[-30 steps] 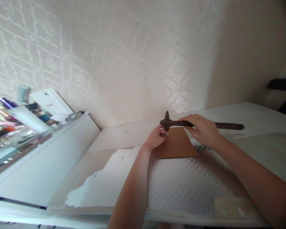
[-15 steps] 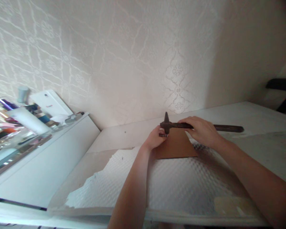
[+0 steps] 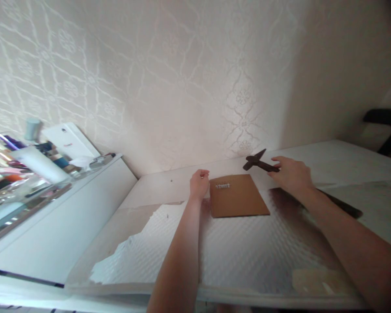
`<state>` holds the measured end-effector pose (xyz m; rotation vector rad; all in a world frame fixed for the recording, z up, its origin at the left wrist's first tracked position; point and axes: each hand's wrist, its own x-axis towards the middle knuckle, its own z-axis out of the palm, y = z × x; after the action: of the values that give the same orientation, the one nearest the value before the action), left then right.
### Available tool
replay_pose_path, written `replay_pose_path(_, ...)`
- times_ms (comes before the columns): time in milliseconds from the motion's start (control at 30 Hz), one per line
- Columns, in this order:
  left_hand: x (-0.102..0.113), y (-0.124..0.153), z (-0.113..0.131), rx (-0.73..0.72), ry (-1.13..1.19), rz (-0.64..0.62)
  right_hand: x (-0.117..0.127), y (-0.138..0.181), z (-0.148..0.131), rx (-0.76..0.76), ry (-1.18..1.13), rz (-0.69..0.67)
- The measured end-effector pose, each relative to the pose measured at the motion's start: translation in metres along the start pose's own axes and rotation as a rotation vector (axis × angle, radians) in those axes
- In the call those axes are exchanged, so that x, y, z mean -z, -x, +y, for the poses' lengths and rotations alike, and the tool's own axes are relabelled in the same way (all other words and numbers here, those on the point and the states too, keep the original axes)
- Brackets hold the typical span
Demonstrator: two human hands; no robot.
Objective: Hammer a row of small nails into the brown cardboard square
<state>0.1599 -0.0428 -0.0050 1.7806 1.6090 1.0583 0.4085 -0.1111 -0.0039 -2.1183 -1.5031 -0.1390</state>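
Observation:
My right hand is wrapped round the dark handle of a hammer, raised to the right of a flat brown board. The hammer's head points left and its handle slants down behind my forearm. Near the board's upper left corner is a short row of small shiny metal pieces, too small to tell what they are. Just left of the board, my left hand is closed with fingers curled together; whatever they may hold is hidden. The board lies on silvery quilted sheeting.
Under the sheeting is a pale worktop running along a patterned wall. On the left stands a white cabinet with a white box and many small items on top. A black object is at the far right.
The hammer has swung away to the right in my right hand, its head turning. My left hand has drawn left off the board, uncovering the small metal pieces.

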Motion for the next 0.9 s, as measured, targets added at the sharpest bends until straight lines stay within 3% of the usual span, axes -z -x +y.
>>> replay_pose_path(400,0.002,0.004,-0.002,0.062,-0.305,0.038,-0.004,0.002,0.005,-0.017,0.147,-0.129)
replay_pose_path(500,0.002,0.004,-0.004,0.065,-0.330,0.032,-0.007,0.004,-0.005,0.100,0.156,-0.060)
replay_pose_path(600,0.002,0.004,-0.004,0.067,-0.359,0.029,-0.016,0.010,-0.021,0.352,-0.016,-0.019)
replay_pose_path(700,0.001,0.006,-0.002,0.070,-0.404,0.022,-0.030,0.021,-0.036,0.572,-0.087,-0.141)
replay_pose_path(800,-0.002,0.010,0.003,0.052,-0.441,0.010,-0.040,0.029,-0.043,0.554,-0.039,-0.294)
replay_pose_path(900,-0.005,0.014,0.007,0.001,-0.473,0.008,-0.040,0.028,-0.043,0.555,-0.030,-0.365)
